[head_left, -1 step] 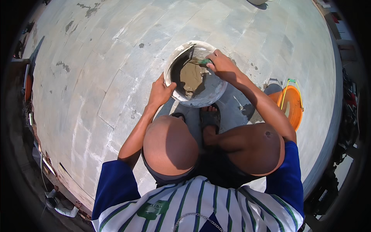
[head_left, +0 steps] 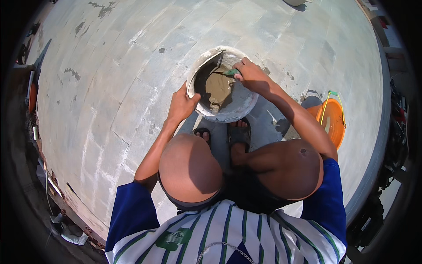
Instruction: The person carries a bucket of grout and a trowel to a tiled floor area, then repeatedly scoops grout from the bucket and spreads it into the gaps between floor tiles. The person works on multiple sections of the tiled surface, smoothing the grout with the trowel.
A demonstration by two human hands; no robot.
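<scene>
Our right hand (head_left: 251,76) grips the green handle (head_left: 231,72), slanted slightly more than before. Our left hand (head_left: 183,105) still pinches the bucket (head_left: 231,115).

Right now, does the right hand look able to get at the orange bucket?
Probably yes: the orange bucket stands beside the right forearm, with nothing visible blocking the way. But the right hand grips a green-handled tool, which it would likely have to release first.
</scene>
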